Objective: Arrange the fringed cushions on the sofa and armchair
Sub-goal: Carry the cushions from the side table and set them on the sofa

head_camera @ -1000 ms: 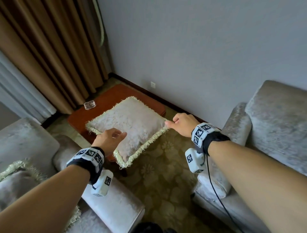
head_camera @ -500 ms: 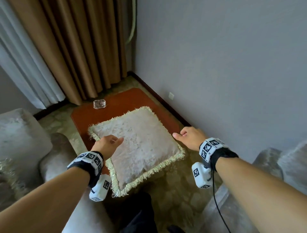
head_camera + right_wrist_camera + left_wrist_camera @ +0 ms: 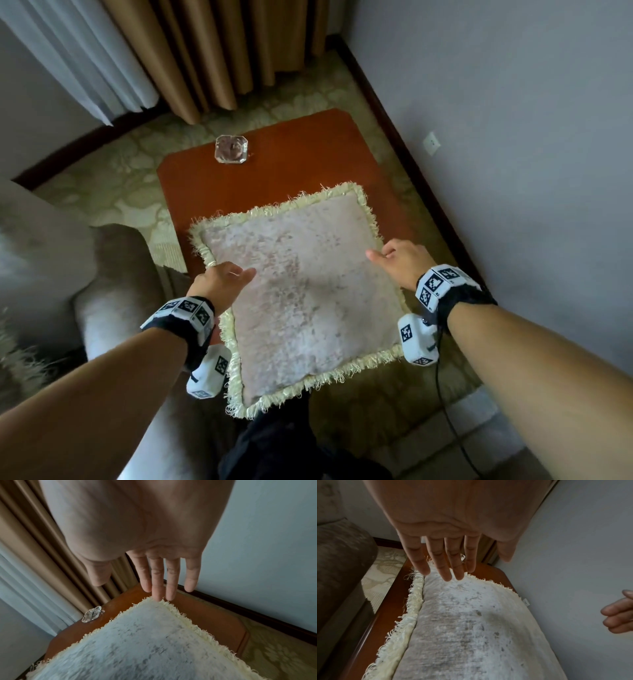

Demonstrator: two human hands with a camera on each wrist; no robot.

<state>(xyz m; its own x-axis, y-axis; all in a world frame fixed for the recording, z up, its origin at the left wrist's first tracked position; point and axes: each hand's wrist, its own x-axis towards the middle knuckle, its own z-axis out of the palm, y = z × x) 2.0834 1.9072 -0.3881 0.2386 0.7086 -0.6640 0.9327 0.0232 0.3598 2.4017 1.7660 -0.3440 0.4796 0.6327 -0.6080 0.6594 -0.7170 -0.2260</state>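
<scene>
One cushion [image 3: 301,291] lies on the bench's [image 3: 291,154] near edge, not yet placed; both hands, left [image 3: 219,282] and right [image 3: 404,260], hover over it with fingers straight, gripping nothing.

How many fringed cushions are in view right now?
2: one cushion lies on the wooden side table between the hands; a second's fringe shows at the left edge on the seat. Others may be out of frame.
</scene>
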